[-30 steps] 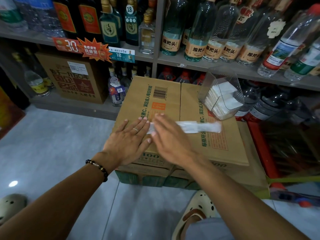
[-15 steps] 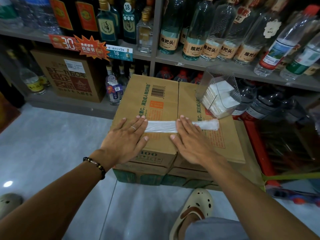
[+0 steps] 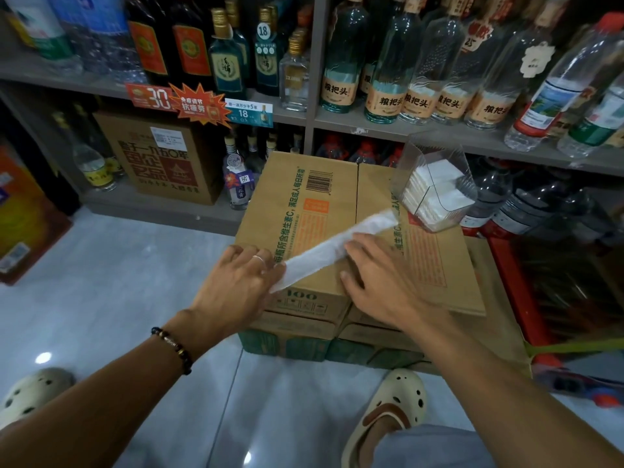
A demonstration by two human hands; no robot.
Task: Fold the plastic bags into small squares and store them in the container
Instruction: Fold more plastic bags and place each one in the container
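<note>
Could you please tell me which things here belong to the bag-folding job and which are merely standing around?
Part of the job:
- plastic bag strip
- clear container with folded squares inside
- cardboard box used as work surface
- left hand, right hand

Merely standing around:
- shelf bottles
- price tags
- brown carton on the lower shelf

Beaded bracelet (image 3: 172,345), ring (image 3: 259,260) — cream clogs (image 3: 393,403).
</note>
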